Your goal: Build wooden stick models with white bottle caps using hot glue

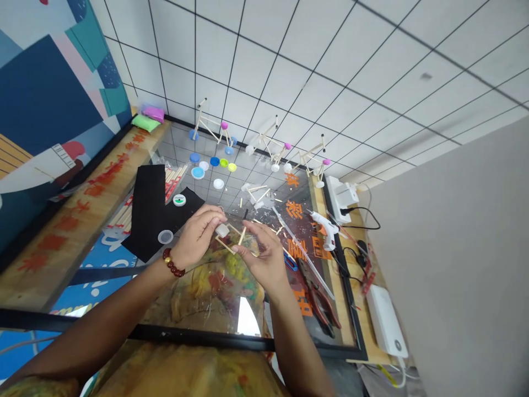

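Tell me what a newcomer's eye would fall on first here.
At the centre, the right hand pinches a stick frame, with the left hand beside a whitish block. Three pink-tipped stick models line the far side of the table; a white glue gun lies right.

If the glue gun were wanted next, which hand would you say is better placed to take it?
Probably the right hand, though it grips the stick frame: the glue gun lies off to the right, while the left hand is farther away, beyond the stick frame.
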